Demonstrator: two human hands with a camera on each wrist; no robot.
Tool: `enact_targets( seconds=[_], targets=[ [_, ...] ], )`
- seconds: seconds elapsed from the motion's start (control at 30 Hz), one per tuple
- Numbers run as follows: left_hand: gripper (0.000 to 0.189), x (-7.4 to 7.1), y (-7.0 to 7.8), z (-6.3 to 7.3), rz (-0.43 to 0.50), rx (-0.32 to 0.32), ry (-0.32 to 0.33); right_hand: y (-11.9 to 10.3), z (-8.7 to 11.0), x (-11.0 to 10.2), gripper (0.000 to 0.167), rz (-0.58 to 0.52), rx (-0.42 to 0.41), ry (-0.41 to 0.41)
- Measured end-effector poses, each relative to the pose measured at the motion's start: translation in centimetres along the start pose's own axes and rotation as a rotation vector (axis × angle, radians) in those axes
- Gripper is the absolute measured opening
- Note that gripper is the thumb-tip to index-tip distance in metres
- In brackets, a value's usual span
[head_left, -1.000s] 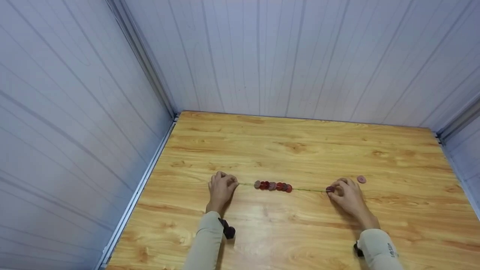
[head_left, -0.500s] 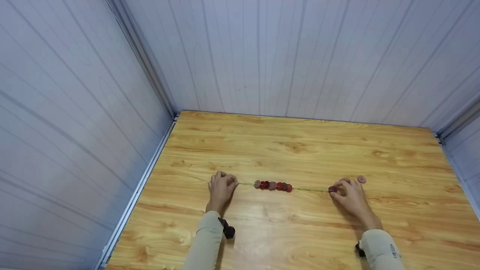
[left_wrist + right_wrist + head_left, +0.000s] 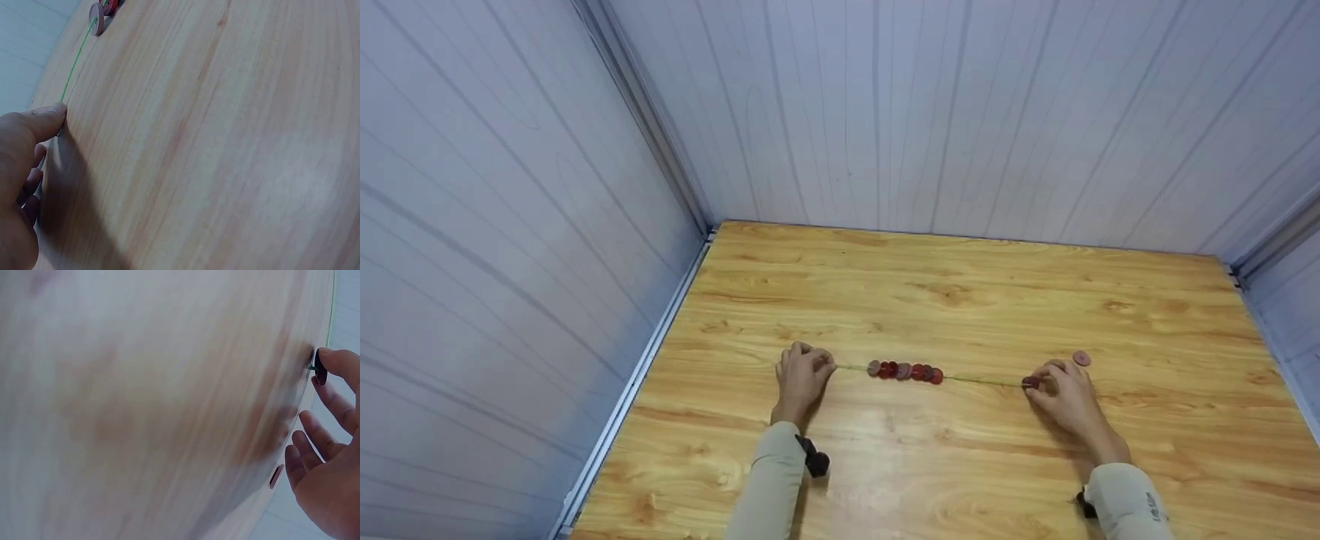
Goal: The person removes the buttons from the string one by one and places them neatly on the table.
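Note:
A green string (image 3: 77,60) stretches between the two hands, carrying a row of overlapping red, pink and brown buttons (image 3: 904,371) near its middle. At the string's left end, my left hand (image 3: 802,379) pinches it between thumb and forefinger, low over the table. My right hand (image 3: 1065,401) pinches a dark red button (image 3: 1030,382) between thumb and forefinger at the right end. In the right wrist view a short bit of green shows at this button (image 3: 320,367), and the other fingers are spread loosely. A loose pink button (image 3: 1081,358) lies just beyond the right hand.
The wooden table (image 3: 930,300) runs back to a pale panelled wall (image 3: 915,112). Another panelled wall (image 3: 510,225) with a metal rail stands along the left side. Dark wrist mounts (image 3: 816,461) show at both sleeves.
My right hand has shifted slightly right and towards me with the dark red button, away from the row. The left hand and the row of buttons stay practically where they were.

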State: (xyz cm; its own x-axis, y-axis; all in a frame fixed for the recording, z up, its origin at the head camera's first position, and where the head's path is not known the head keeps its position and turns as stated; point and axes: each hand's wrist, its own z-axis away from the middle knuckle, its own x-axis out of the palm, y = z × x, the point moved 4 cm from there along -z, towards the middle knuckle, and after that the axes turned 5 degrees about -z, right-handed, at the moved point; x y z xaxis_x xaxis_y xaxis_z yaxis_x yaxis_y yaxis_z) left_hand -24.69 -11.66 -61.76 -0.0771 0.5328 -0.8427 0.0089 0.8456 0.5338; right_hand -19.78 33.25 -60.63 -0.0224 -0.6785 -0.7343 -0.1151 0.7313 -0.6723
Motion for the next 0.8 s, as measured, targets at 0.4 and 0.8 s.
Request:
enact_targets(
  seconds=[0.4,0.8],
  targets=[
    [0.008,-0.14,-0.02,0.00,0.004,0.003,-0.011,0.38,0.28,-0.40,0.028,0.017,0.017,-0.027],
    [0.007,0.02,-0.16,-0.29,-0.004,-0.008,-0.012,0.43,0.31,-0.96,0.030,0.016,0.047,-0.055]
  ],
)
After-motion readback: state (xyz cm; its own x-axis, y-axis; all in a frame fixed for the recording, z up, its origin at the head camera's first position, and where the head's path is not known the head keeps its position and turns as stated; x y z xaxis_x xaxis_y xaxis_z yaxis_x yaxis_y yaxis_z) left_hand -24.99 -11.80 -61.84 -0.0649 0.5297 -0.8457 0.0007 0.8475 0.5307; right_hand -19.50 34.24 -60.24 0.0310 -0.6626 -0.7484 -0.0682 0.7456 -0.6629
